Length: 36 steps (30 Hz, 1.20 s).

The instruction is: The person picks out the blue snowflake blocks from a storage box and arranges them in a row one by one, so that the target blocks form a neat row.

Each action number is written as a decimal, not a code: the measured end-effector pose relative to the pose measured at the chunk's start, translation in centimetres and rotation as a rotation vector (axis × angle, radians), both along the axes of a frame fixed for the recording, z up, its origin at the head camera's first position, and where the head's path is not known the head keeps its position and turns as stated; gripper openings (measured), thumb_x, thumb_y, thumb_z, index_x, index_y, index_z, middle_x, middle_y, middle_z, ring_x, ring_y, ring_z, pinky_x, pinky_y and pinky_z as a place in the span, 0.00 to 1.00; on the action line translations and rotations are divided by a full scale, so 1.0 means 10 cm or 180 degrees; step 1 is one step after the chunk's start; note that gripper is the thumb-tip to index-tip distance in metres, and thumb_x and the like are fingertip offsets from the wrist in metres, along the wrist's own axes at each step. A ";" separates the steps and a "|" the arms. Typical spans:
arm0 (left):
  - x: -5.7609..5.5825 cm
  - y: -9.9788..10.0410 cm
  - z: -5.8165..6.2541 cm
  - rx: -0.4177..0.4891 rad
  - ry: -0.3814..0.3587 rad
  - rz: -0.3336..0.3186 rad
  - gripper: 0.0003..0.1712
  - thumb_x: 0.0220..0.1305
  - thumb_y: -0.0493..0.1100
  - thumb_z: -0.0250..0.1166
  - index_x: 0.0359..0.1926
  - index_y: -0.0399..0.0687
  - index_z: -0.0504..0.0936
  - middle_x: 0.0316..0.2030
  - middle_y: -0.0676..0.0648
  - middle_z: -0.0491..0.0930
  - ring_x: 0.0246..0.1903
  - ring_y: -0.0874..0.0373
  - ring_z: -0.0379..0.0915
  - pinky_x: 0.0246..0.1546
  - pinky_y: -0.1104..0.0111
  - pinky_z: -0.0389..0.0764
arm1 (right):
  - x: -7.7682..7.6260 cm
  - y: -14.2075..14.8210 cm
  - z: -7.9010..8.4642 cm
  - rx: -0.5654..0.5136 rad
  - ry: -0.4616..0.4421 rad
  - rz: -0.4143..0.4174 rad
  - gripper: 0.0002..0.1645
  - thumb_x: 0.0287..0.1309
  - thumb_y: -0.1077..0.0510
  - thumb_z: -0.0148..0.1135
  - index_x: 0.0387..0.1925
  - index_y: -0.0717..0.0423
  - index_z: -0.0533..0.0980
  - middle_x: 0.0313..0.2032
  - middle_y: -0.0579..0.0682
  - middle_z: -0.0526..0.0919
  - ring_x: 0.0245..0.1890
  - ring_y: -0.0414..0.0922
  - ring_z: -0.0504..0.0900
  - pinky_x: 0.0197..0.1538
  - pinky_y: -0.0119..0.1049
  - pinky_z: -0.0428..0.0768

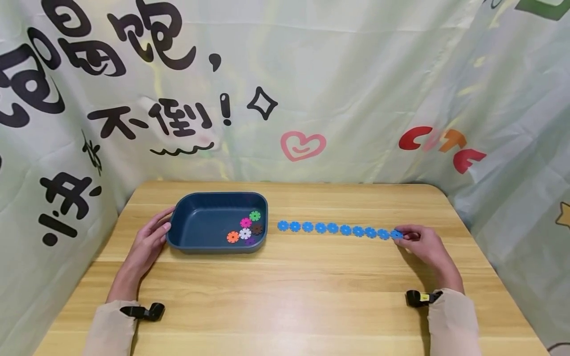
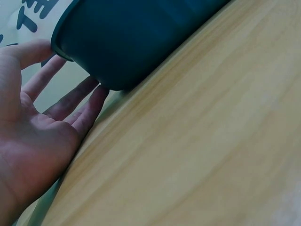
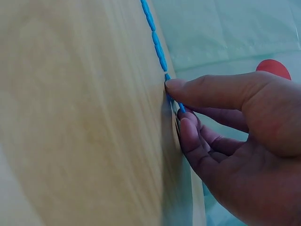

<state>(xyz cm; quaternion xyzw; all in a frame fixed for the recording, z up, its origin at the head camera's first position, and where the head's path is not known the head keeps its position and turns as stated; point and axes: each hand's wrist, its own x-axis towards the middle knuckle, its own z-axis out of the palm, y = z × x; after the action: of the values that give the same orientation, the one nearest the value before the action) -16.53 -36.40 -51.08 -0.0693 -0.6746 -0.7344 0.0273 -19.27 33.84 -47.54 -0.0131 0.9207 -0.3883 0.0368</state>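
My left hand (image 1: 149,242) touches the left end of a dark blue plastic basin (image 1: 200,222), thumb near the rim and fairly straight fingers against the outer wall, as the left wrist view also shows. Inside, several snowflake discs in green, pink, brown, white, orange and purple lie at the right end. To the right of the basin runs a row of blue snowflake discs (image 1: 320,228), close together. At the row's right end my right hand (image 1: 425,244) pinches a blue snowflake disc (image 1: 396,235) between thumb and fingers; it is partly hidden by the fingertips.
Everything stands on a wooden table (image 1: 285,306) with rounded far corners. A printed curtain (image 1: 356,89) hangs behind and along both sides. Each wrist carries a black strap-on camera, the left wrist camera (image 1: 151,312) and the right wrist camera (image 1: 415,298).
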 end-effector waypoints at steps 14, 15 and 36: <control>0.07 -0.01 -0.01 0.0042 -0.0007 0.0001 0.28 0.80 0.36 0.51 0.77 0.39 0.62 0.65 0.49 0.71 0.57 0.61 0.72 0.48 0.77 0.76 | 0.02 0.04 0.00 -0.0086 -0.0136 0.0065 0.26 0.65 0.59 0.70 0.59 0.70 0.78 0.44 0.57 0.82 0.39 0.40 0.77 0.36 0.29 0.77; 0.07 -0.01 -0.01 0.0047 -0.0013 -0.0002 0.28 0.80 0.36 0.51 0.77 0.39 0.62 0.65 0.48 0.70 0.56 0.61 0.72 0.48 0.77 0.76 | 0.03 0.05 0.00 -0.0105 -0.0136 0.0055 0.26 0.65 0.58 0.70 0.60 0.70 0.77 0.43 0.57 0.82 0.38 0.40 0.76 0.36 0.29 0.76; 0.02 -0.03 -0.07 0.0069 0.0046 -0.0053 0.29 0.81 0.36 0.49 0.78 0.38 0.59 0.66 0.48 0.69 0.61 0.61 0.71 0.55 0.76 0.76 | -0.02 0.00 -0.02 -0.0003 0.0093 -0.0052 0.28 0.71 0.48 0.65 0.59 0.67 0.78 0.47 0.60 0.81 0.39 0.43 0.75 0.36 0.29 0.76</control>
<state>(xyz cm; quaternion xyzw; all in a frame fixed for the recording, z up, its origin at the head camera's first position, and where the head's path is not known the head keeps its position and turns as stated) -16.29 -36.69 -51.76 -0.0800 -0.6657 -0.7414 0.0269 -19.44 33.83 -47.78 -0.0113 0.9210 -0.3888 0.0201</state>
